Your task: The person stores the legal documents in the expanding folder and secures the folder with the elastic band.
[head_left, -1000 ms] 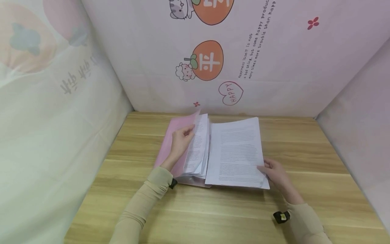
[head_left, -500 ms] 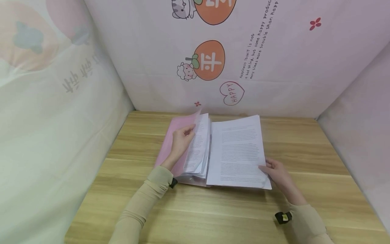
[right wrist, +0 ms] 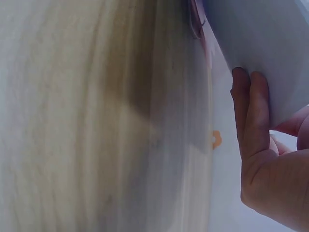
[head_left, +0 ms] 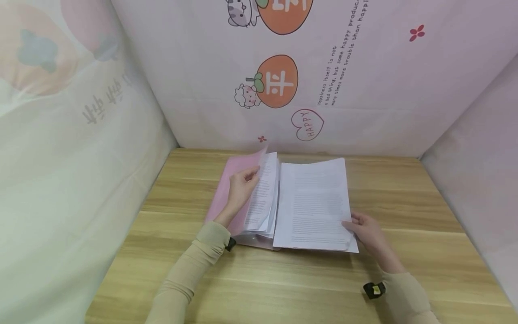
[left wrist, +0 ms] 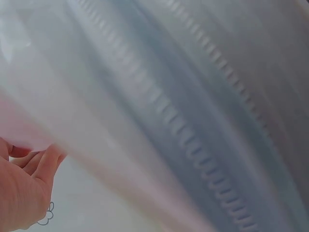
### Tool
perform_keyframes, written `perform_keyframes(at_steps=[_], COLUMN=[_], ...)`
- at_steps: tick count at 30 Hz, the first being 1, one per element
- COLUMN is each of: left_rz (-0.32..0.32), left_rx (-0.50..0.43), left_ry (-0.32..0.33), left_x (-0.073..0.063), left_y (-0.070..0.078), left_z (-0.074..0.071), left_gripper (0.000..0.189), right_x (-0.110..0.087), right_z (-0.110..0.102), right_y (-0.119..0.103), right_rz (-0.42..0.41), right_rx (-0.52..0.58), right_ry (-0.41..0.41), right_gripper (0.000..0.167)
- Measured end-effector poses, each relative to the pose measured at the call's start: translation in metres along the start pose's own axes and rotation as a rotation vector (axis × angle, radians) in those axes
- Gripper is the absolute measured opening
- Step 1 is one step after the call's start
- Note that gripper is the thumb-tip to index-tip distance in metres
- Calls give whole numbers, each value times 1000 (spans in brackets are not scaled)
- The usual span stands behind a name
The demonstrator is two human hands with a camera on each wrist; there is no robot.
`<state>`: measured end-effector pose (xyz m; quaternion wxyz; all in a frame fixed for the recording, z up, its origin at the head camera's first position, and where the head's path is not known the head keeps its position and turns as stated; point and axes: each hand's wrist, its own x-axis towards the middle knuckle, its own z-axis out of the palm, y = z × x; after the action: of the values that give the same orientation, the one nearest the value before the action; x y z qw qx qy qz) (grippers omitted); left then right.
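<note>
On the wooden table lies an open pink folder (head_left: 229,177) with a translucent plastic cover. My left hand (head_left: 241,188) pinches the cover's raised right edge, and in the left wrist view the same hand (left wrist: 30,186) holds the pink plastic from below. Printed sheets (head_left: 262,193) show under that cover. To the right, a stack of printed paper (head_left: 317,204) spreads out from the folder. My right hand (head_left: 366,231) grips its lower right edge, thumb on top and fingers beneath. From the right wrist, the fingers (right wrist: 258,108) press against the paper's underside, off the tabletop.
The wooden table (head_left: 291,288) runs up to a printed cloth wall (head_left: 364,121) at the back. More cloth hangs on the left (head_left: 89,180) and right sides. Both wrists carry small black straps (head_left: 373,290).
The paper stack in my right hand rises a little, then dips back down. My left hand stays at the pink cover with almost no movement.
</note>
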<state>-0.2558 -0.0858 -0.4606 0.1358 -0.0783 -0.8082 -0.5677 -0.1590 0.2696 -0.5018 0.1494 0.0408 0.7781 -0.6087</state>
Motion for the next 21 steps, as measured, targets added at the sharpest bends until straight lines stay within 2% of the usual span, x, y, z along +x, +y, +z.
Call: perform_keyframes(at_steps=[13, 21], left_rz=[8, 18], left_rx=[6, 3], left_ry=[11, 14], left_x=[-1, -2], left_y=[1, 1], left_z=[1, 1], left_gripper=[34, 34], right_x=[1, 3], right_z=[5, 4], right_y=[1, -2], right_rz=[44, 19], right_rx=[-49, -55], right_ry=[39, 35], right_gripper=[60, 63])
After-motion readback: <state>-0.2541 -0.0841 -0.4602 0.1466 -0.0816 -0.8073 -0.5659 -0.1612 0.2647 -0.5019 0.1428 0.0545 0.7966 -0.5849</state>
